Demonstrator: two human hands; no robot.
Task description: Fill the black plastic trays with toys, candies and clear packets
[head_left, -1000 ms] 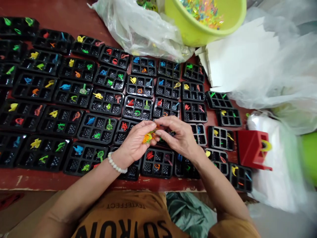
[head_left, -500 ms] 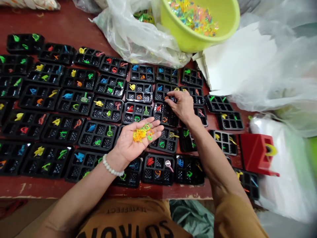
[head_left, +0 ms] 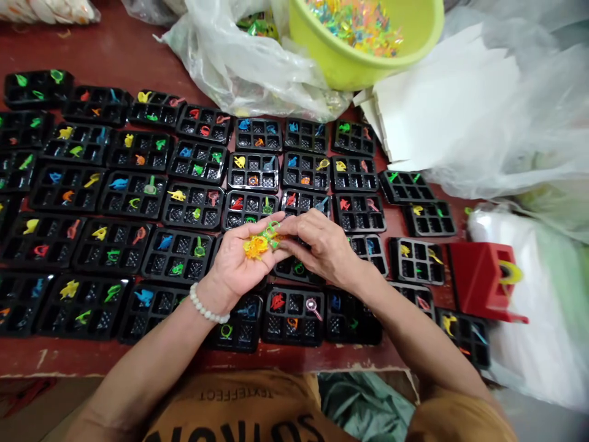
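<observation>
My left hand lies palm up above the trays, cradling a small heap of yellow, orange and green plastic toy rings. My right hand reaches across to that palm, its thumb and fingertips closed at a green ring on the heap's edge. Beneath and around both hands stand black compartment trays in rows. Small coloured plastic pieces sit in some compartments, such as a red figure and a pink toy magnifier. Trays directly under my hands are partly hidden.
At the back, a yellow-green tub holds many small colourful pieces, beside a clear plastic bag. White card sheets lie at the back right. A red tape dispenser stands to the right, near clear plastic wrap.
My right hand has moved from a tray at the back right, towards me and left, to my left palm. An orange piece now shows in that tray's compartment. The view shifted slightly.
</observation>
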